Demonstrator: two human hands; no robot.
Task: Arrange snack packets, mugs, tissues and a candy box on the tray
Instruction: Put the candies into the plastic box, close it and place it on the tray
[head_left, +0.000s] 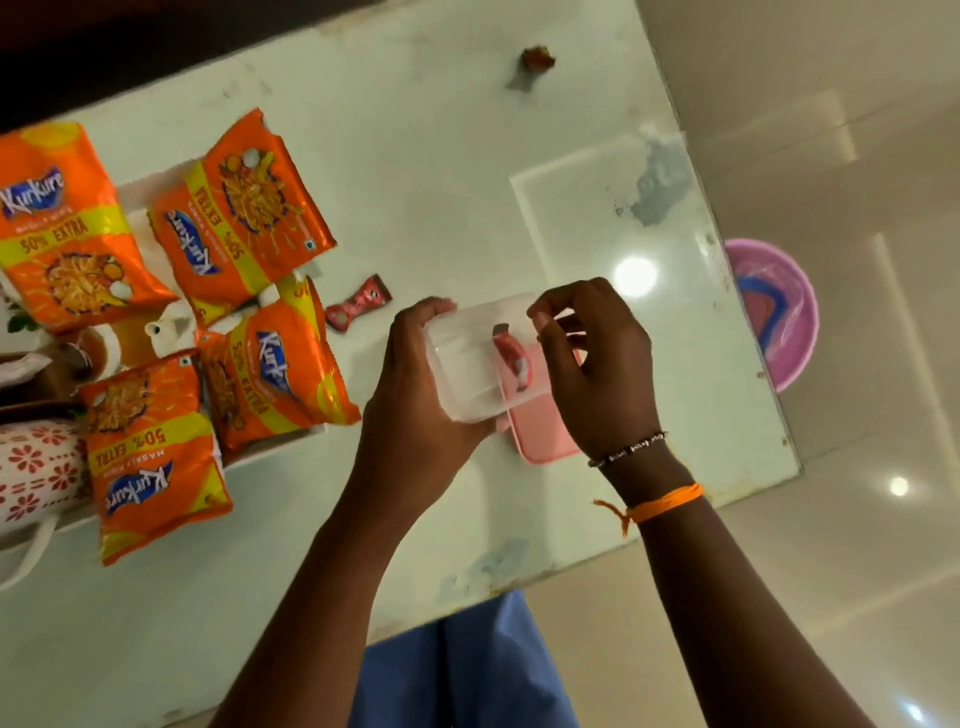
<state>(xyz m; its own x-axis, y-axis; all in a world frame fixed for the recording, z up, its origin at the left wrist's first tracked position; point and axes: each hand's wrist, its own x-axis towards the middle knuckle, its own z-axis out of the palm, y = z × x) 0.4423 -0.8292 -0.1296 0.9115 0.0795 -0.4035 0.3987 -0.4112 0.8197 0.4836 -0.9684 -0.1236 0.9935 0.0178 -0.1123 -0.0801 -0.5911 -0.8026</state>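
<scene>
My left hand (415, 384) grips a clear plastic candy box (467, 364) above the table, with a red candy (511, 358) inside it. My right hand (592, 353) has thumb and forefinger pinched at the box's right rim. A pink lid (540, 431) lies on the table under the box. Another red candy (358, 304) lies loose to the left. Several orange snack packets (239, 208) lie across the white tray (270, 447) at the left. A red-flowered mug (36, 467) lies at the tray's near end, a white mug (171, 327) stands between the packets, and a tissue (21, 369) shows at the left edge.
The glass-topped table (415, 156) ends close to my right hand, with its corner near my right wrist. A small brown object (537, 57) sits at the far side. A pink basin (774, 312) rests on the floor beyond the right edge.
</scene>
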